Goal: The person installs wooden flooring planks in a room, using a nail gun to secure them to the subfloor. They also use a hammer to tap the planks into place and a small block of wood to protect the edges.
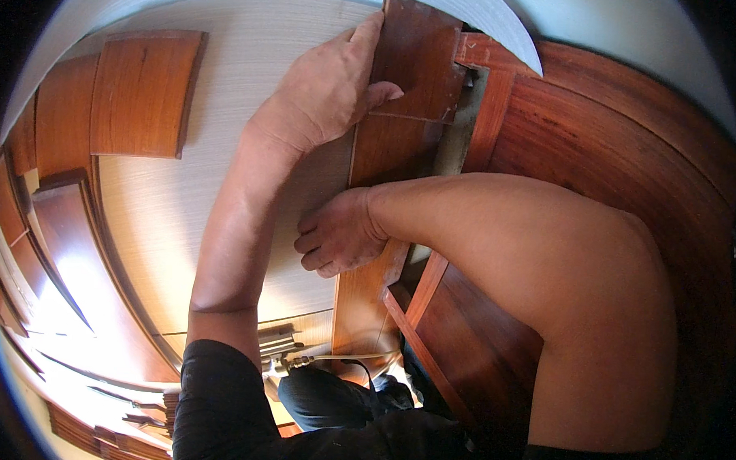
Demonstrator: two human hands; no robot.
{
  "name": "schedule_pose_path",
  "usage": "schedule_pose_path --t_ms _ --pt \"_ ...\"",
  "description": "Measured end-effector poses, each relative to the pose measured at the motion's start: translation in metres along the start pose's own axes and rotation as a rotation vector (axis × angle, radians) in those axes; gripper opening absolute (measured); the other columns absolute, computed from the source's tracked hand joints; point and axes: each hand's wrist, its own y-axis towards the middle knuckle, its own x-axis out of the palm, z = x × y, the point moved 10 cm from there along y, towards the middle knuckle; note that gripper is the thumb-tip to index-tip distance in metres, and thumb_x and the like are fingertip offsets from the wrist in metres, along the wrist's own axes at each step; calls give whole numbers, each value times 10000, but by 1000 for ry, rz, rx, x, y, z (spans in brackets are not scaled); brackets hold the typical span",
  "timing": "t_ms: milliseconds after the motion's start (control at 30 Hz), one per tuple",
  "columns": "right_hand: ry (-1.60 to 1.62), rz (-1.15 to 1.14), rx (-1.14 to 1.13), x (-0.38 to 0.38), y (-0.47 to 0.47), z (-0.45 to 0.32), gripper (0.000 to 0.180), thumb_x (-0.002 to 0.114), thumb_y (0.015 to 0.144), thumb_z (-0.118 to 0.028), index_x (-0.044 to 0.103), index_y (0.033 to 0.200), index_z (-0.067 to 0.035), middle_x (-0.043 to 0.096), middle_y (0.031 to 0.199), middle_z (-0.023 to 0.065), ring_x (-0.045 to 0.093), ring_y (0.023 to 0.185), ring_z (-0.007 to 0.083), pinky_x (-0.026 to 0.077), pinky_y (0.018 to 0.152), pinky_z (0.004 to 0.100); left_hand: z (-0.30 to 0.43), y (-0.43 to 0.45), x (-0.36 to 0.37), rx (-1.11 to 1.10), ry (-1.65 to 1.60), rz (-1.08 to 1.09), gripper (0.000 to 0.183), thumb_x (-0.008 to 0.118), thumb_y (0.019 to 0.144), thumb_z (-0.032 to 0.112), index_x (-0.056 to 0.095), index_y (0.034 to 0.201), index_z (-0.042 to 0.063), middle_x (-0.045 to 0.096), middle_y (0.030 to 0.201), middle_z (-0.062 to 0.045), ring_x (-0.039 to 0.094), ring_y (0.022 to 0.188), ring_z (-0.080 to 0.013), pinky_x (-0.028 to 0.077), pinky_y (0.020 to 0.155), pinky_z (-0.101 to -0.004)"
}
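Observation:
My left hand (327,88) grips a short reddish-brown wooden floorboard (416,61) by its left edge, with the thumb resting on its face. The board's right edge lies along a narrow gap beside a wooden frame (493,113). Just below it, another wooden board (395,149) runs down the edge of the light wood-grain panel (225,146). My right hand (343,232) rests over that lower board and the panel, its fingers curled under. Whether anything is inside those fingers is hidden.
Several loose floorboards (145,91) lie on and beyond the panel at left. An air tool with a metal fitting (278,364) and a pale hose (351,356) sits by my legs (331,399). A white curved surface (491,21) borders the top; wooden panelling (590,140) stands at right.

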Motion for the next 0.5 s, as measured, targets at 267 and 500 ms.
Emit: schedule_pose_path --t_ms 267,500 --pt "-8 -25 -3 1 1 0 137 593 878 -275 634 908 -148 576 1004 10 566 1033 208 468 922 381 -4 0 2 -40 -19 -30 748 761 924 288 399 1511 -3 663 1198 -316 639 1128 -491 539 951 -504" --pt "16 -27 -3 1 0 -1 141 600 878 -274 637 911 -141 574 1005 12 566 1037 210 467 932 383 -5 1 5 -65 -38 -64 764 761 925 296 386 1526 11 660 1223 -305 647 1140 -472 542 963 -502"
